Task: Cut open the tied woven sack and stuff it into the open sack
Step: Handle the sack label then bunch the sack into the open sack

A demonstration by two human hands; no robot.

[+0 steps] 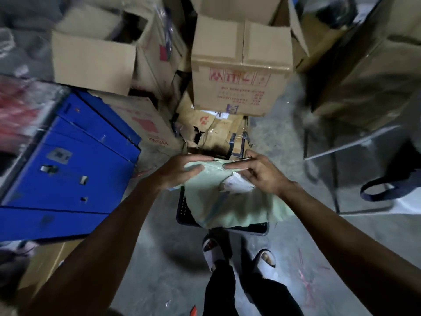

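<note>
While both arms reach forward over the grey concrete floor point(273, 137), the pale green woven sack point(227, 201) lies draped across the top of a dark perforated plastic crate point(182, 210), its near edge hanging over the crate's near rim. Left hand point(180, 171): fingers point(200, 158) extended and nearly flat, spread over the sack's far left corner, thumb lying on the fabric; pressing rather than clasping. Right hand point(259, 172): fingers curled, pinching the sack's far edge together with a thin flat strip; whether that strip is a blade cannot be told. One white wrapped bundle point(237, 184) shows through a tear just beside the right palm. Count: one sack, one crate, two hands, two pale sandals point(265, 258) at the crate's near side, one blue metal cabinet point(68, 167) lying left, several brown cardboard cartons point(241, 71) stacked beyond.
</note>
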